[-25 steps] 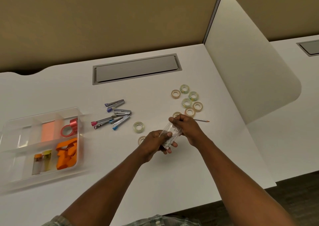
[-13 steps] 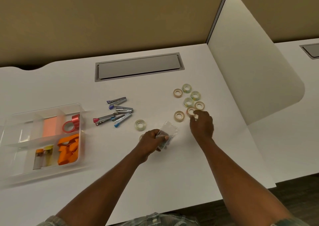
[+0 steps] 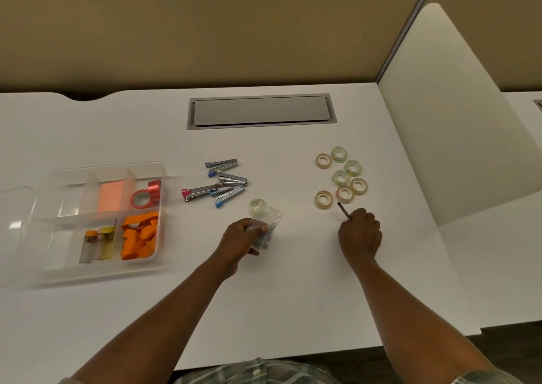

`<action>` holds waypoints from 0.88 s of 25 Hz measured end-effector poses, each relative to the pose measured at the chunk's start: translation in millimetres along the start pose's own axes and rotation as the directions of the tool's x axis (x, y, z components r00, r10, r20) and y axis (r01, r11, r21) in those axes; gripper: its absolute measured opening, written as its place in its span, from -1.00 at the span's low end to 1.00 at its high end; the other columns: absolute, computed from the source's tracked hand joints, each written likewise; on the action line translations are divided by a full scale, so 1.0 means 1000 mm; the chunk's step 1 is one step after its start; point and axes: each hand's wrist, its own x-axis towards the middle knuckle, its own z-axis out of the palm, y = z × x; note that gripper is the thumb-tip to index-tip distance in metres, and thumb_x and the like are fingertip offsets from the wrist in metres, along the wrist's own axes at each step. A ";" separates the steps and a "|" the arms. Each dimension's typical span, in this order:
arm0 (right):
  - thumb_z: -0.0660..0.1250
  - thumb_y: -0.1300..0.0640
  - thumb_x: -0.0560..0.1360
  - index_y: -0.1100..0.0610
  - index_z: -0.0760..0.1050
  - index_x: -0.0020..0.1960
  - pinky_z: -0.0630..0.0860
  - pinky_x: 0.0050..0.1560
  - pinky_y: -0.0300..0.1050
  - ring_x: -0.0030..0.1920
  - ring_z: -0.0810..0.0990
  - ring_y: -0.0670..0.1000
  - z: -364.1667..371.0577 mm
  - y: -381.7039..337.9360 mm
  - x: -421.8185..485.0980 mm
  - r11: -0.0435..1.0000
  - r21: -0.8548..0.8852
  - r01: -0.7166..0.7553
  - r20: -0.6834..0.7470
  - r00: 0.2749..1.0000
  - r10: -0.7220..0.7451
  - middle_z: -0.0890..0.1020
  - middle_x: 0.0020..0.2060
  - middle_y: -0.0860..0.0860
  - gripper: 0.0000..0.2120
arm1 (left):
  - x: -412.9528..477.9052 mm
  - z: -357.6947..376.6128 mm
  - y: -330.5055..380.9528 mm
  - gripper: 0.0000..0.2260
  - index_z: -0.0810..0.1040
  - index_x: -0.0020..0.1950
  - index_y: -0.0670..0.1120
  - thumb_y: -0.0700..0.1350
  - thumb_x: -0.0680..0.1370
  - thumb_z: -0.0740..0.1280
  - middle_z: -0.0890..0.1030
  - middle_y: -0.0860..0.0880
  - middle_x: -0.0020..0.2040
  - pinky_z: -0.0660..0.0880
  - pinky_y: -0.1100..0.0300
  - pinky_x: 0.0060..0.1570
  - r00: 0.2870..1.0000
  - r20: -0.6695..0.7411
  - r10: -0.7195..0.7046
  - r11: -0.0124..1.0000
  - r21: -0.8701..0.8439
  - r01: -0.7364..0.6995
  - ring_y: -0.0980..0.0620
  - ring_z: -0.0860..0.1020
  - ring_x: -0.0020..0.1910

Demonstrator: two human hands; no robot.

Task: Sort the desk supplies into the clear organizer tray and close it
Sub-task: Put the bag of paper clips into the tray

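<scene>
1. Gripping a small clear bag (image 3: 268, 222) of tiny pieces, the left hand (image 3: 243, 238) sits low over the worktop (image 3: 293, 295) near the middle, fingers curled round the bag's lower end.
2. The right hand (image 3: 360, 234) is clenched round a thin stick (image 3: 343, 210), which juts up and to the left from the fingers; its tip lies just beside the nearest of the tape rolls.
3. Seven tape rolls (image 3: 341, 175) lie flat in a loose cluster beyond the right hand, some tan, some clear-greenish.
4. One more clear tape roll (image 3: 258, 206) lies apart from them, just behind the bag.
5. A bunch of small staplers (image 3: 220, 182) with purple, pink and blue ends lies between that roll and the tray.
6. The clear organizer tray (image 3: 96, 269) stands open at the left of the worktop, well apart from both hands.
7. In its back row are a pink note pad (image 3: 111, 197) in the middle compartment and red tape rolls (image 3: 146, 196) in the right one.
8. In its front row are two small vials (image 3: 96, 244) in the middle compartment and orange pieces (image 3: 140, 235) in the right one.
9. A grey hatch (image 3: 261, 111) is set into the worktop at the back, and a white divider panel (image 3: 440, 119) stands at the right.
</scene>
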 end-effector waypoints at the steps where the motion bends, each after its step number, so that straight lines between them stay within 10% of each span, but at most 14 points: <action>1: 0.27 0.23 0.53 0.19 0.50 0.09 0.50 0.01 0.10 0.06 0.56 0.24 0.000 -0.011 -0.007 0.992 0.119 -0.031 -0.007 0.999 0.032 0.62 0.00 0.16 -0.85 | -0.001 -0.005 0.000 -0.81 0.61 0.14 -0.12 -0.09 0.56 0.40 0.73 -0.14 -0.06 0.56 0.11 -0.22 1.000 -0.008 0.001 1.000 -0.007 -0.001 -0.03 0.70 -0.19; 6: 0.33 0.18 0.54 0.08 0.52 0.03 0.47 -0.11 -0.11 -0.13 0.60 0.05 -0.001 -0.086 -0.049 0.772 0.635 -0.015 0.047 0.999 -0.019 0.66 -0.18 -0.02 -0.92 | -0.008 -0.042 0.001 -0.80 0.59 0.17 -0.10 -0.07 0.58 0.38 0.73 -0.12 -0.03 0.60 0.06 -0.14 1.000 -0.006 -0.001 0.999 -0.037 0.001 -0.06 0.71 -0.13; 12: 0.40 0.20 0.53 0.07 0.62 0.01 0.59 -0.10 -0.10 -0.07 0.60 0.01 0.004 -0.202 -0.091 0.334 0.871 -0.360 0.372 0.928 0.030 0.67 -0.06 0.01 -0.91 | -0.023 -0.121 0.007 -0.82 0.54 0.21 -0.09 -0.15 0.61 0.30 0.71 -0.13 0.02 0.60 0.08 -0.13 0.997 -0.073 -0.014 0.993 -0.121 0.005 -0.08 0.71 -0.08; 22: 0.29 0.07 0.63 0.15 0.57 0.14 0.66 -0.13 -0.04 -0.06 0.72 0.09 0.030 -0.359 -0.166 0.448 0.826 -0.342 0.493 0.824 -0.278 0.72 -0.03 0.12 -0.81 | -0.029 -0.305 0.021 -0.86 0.58 -0.08 -0.20 -0.15 0.56 0.29 0.62 -0.17 -0.14 0.60 -0.02 -0.20 0.832 -0.549 0.074 0.994 -0.024 -0.104 -0.11 0.59 -0.18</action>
